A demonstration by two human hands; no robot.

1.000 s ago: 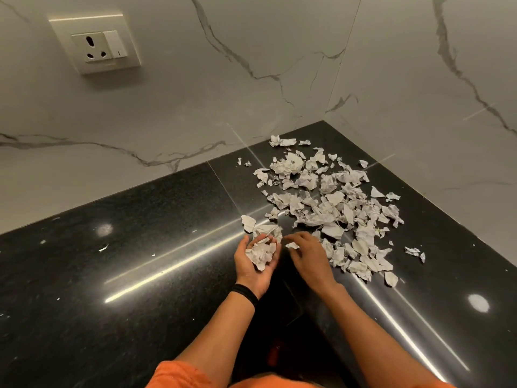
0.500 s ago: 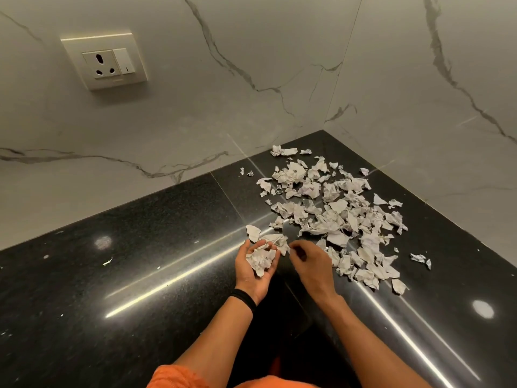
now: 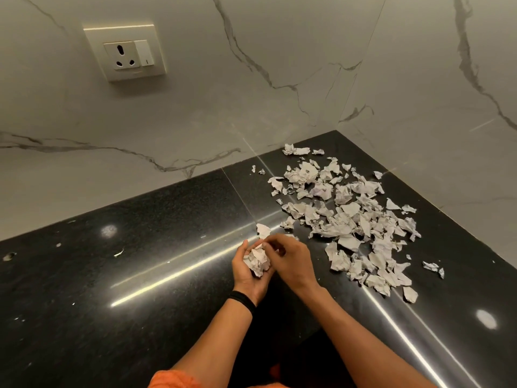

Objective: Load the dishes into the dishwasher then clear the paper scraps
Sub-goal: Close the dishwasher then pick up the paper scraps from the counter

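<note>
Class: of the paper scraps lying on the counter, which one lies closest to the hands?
The lone scrap just beyond the left hand's fingertips, set apart left of the main heap.

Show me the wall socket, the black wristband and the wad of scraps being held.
wall socket [image 3: 122, 55]: head view, on its three-hole face.
black wristband [image 3: 242, 299]: head view, middle of the band.
wad of scraps [image 3: 258, 260]: head view, centre of the crumpled bunch.

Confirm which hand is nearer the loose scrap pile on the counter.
Right. The right hand is just left of the scrap pile; the left hand, cupping gathered scraps, is farther left again.
</note>
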